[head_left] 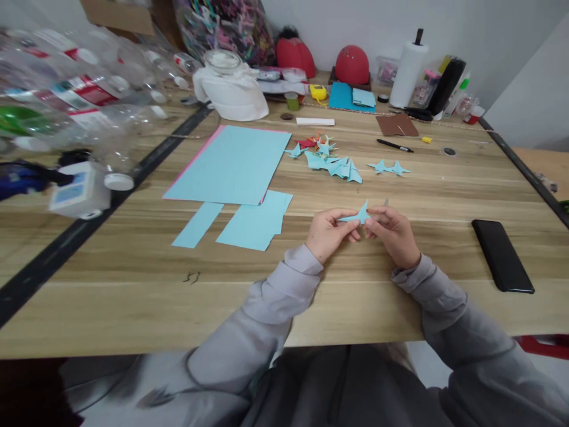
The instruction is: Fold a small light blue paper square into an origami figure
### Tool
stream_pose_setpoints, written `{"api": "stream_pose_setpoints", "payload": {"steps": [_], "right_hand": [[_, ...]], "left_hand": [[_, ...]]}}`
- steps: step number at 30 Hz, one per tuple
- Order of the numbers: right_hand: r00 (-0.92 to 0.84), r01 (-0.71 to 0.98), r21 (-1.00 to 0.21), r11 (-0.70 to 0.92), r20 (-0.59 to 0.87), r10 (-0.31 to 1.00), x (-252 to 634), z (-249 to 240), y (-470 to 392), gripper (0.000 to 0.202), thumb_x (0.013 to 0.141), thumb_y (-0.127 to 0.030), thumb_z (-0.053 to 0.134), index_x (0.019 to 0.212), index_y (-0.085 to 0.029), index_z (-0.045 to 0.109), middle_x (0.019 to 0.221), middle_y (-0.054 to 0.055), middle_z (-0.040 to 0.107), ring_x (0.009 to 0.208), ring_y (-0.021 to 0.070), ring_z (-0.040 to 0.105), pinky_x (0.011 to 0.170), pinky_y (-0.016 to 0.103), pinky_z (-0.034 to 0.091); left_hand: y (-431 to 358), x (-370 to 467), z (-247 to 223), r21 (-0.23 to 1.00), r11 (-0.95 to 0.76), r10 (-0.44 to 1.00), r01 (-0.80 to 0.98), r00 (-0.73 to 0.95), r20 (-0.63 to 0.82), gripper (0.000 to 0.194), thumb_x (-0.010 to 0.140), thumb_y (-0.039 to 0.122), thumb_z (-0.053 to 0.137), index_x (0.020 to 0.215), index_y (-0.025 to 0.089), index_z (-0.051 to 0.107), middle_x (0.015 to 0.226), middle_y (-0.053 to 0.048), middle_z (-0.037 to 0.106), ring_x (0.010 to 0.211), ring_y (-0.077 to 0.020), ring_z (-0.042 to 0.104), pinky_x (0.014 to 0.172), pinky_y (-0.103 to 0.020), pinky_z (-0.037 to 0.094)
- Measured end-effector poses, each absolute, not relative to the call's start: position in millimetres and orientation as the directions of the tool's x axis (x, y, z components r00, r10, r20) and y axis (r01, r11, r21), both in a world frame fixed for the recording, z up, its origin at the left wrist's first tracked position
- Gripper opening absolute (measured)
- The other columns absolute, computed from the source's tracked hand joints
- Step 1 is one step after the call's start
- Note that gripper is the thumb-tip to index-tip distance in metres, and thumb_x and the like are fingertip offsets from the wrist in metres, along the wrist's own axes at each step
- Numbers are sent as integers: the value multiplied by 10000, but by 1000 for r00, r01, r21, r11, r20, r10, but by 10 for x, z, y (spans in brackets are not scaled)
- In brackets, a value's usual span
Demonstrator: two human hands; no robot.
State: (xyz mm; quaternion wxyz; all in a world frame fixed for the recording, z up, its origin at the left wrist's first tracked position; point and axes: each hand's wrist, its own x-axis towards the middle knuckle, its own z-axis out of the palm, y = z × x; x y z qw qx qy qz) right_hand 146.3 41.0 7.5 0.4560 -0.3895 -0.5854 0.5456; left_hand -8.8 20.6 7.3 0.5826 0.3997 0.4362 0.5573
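Note:
Between both hands, just above the table near its front edge, is a small light-blue folded paper crane (362, 215) with pointed ends. My left hand (329, 232) pinches its left side between thumb and fingers. On the other side, my right hand (393, 231) grips it by thumb and fingertips, which cover part of the paper. Beyond the hands lie several blue folded paper cranes (340, 167), with red and orange ones (311, 142) behind them. A pair of blue cranes (389, 168) rests a little to the right.
Blue paper sheets (235, 163) over pink ones lie left, with cut blue pieces (255, 220) in front. A black phone (502, 255) is at the right, a black pen (395, 145) farther back. Plastic bottles (84, 89) crowd the left; a paper towel roll (409, 74) stands behind.

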Motion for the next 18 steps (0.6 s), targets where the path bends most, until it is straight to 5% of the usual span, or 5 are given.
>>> {"api": "stream_pose_setpoints", "payload": {"steps": [5,10,18], "right_hand": [[-298,-65,-971,230,239,924,1451,18,418,383,707,-446,753,965,-221,582,688,-25,632,564,112,584,554,270,486],[-306,-22,-970,243,238,922,1475,-19,435,290,723,-428,744,881,-227,609,745,-5,626,565,118,584,549,285,490],[-345,-62,-969,241,247,906,1465,-5,408,278,750,-394,732,885,-235,549,693,-17,643,569,122,586,558,278,491]], "left_hand": [[217,-96,74,947,34,999,-318,28,-27,487,593,355,821,940,116,576,582,11,662,451,-124,609,468,-248,503],[230,-109,36,949,18,992,-315,123,22,470,625,337,802,966,155,535,750,-6,691,491,-109,624,452,-217,482],[224,-115,34,961,-22,995,-274,86,47,315,642,261,770,845,149,557,721,14,647,507,-95,614,455,-202,474]]}}
